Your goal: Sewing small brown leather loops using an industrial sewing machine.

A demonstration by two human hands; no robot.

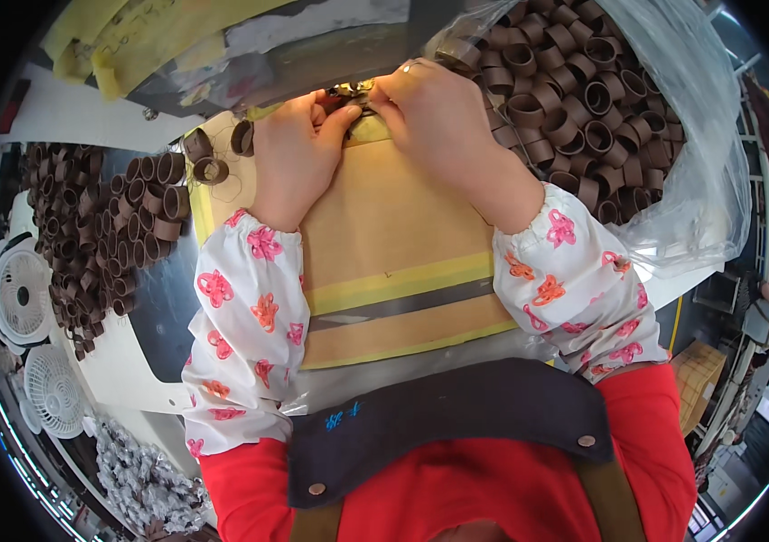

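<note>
Under the lit end of a grey machine head (339,59), which looks like a sewing machine, my two hands meet. My left hand (294,158) is closed, thumb and fingers pinching at the lit spot. Opposite it, my right hand (443,117) pinches there too, a ring on one finger. Something small and dark lies between the fingertips, mostly hidden by them. Below the hands spreads a tan work surface (402,203) edged with yellow tape. Just left of my left hand lie a few loose brown bands (211,170), with fine threads around them.
A clear plastic bag (705,172) at the right holds a heap of brown ring-shaped bands (574,108). More bands (136,203) are piled on the left side of the table. White fans (23,294) and a grey crinkled heap (145,474) are beyond the left edge.
</note>
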